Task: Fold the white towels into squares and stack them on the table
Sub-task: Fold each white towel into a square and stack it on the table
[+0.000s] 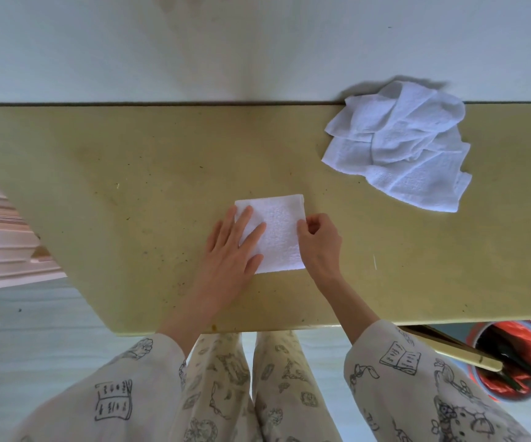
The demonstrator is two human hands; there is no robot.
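Yellow table (130, 161), white wall beyond. Folded towel (281, 231) at centre: my left hand (230, 247) lies flat on it, fingers straight; my right hand (318, 240) pinches its 3 o'clock edge. Crumpled towels (398, 145) at 2 o'clock.

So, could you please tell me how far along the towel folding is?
Early on. One towel lies folded into a square on the table; the left hand presses it flat while the right hand pinches its edge. Nothing is stacked on it yet. The crumpled pile of towels at the far right is left to fold.
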